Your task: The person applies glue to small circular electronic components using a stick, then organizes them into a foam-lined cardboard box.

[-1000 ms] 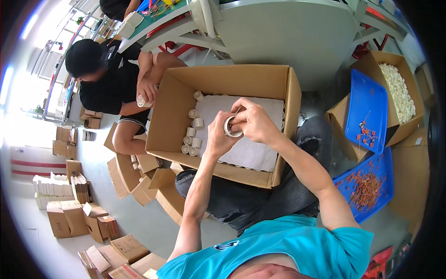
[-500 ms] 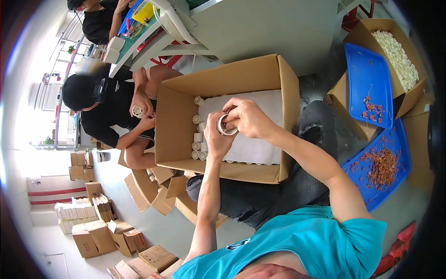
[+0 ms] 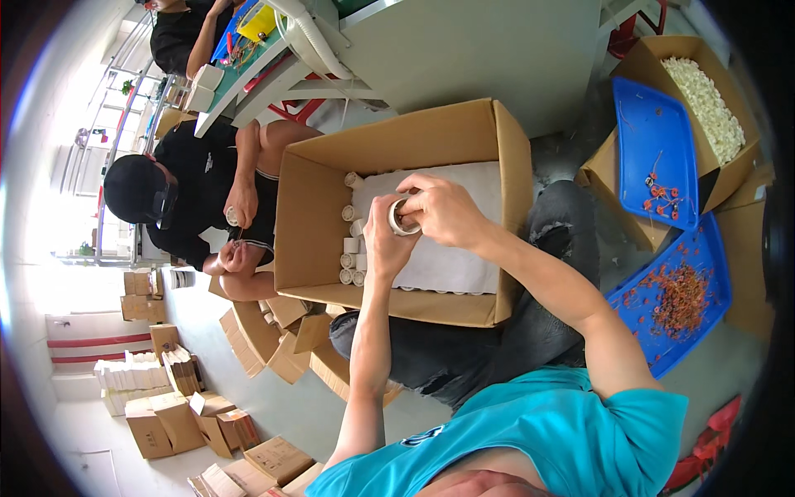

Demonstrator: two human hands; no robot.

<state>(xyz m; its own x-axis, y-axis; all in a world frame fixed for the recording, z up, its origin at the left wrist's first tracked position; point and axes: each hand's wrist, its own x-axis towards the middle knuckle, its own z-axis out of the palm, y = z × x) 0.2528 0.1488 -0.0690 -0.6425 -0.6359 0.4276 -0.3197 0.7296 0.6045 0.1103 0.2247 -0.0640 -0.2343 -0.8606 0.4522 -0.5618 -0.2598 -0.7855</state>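
White ring (image 3: 405, 231): gripped by curled left hand (image 3: 385, 238), partly entered by half-curled right hand (image 3: 445, 212), whose hold cannot be told; white cylinders (image 3: 351, 245): grouped at left inside carton (image 3: 389, 307)

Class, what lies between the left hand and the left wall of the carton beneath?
In the head view, white cylinders lie there, inside the carton.

Wide fisheye on wearer's head, facing down, hands (image 3: 447, 214) near.

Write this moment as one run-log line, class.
Left hand: holding white ring-shaped part | Right hand: fingers at its opening | Below: open cardboard box; white cylinders, pale sheet inside
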